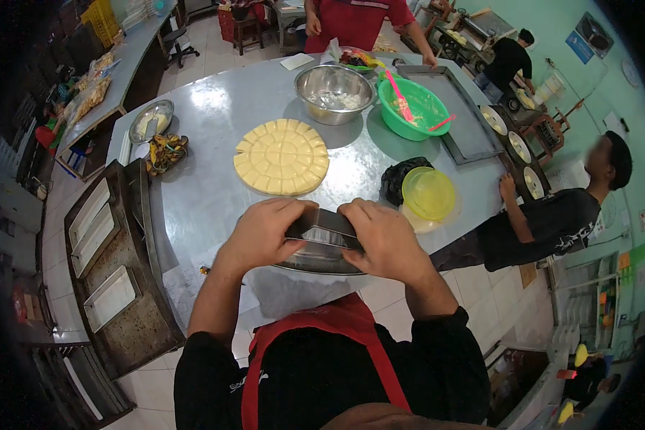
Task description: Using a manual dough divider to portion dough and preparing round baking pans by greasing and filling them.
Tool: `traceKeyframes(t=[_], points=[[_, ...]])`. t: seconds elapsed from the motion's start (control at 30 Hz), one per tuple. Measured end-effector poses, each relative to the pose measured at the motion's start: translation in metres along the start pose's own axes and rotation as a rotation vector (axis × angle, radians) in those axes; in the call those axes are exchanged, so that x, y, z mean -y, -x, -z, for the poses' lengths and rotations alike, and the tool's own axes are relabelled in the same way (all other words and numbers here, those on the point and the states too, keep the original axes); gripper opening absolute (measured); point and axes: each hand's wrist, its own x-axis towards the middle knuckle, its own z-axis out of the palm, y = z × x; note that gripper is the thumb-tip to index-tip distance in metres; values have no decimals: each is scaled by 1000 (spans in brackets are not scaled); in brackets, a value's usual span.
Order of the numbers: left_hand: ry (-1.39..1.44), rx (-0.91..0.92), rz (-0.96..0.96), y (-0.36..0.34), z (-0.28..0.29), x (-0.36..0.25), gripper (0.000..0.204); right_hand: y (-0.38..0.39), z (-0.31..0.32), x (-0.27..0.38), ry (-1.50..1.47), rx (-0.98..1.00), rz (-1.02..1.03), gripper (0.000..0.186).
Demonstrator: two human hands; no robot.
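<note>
Both hands clamp a rectangular metal baking tin point(321, 240) at lower centre: left hand point(265, 233) on its left end, right hand point(383, 240) on its right, long axis sideways, over the grey tabletop point(208, 193) edge.

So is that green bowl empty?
No, the green bowl holds a pink spatula that leans across its inside, with the handle poking over the rim.

Pale yellow grooved slab point(282, 157), green bowl point(413, 107).
</note>
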Motion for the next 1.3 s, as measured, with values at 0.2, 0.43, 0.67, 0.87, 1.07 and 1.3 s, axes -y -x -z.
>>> traceKeyframes(t=[0.2, 0.43, 0.67, 0.87, 1.07, 1.3], points=[[33, -80, 42, 7, -1, 2, 55, -3, 2, 6, 23, 4, 6, 50], [27, -98, 64, 18, 2, 1, 58, -6, -3, 13, -20, -18, 22, 51], [6, -102, 95, 20, 0, -3, 56, -6, 1, 10, -26, 1, 49, 51], [-28, -101, 63, 14, 1, -3, 53, -5, -3, 2, -51, -56, 58, 53], [-39, -119, 105, 15, -3, -5, 61, -1, 1, 3, -5, -15, 40, 51], [-64, -128, 124, 20, -9, -4, 61, 3, 2, 4, -5, -11, 28, 50]])
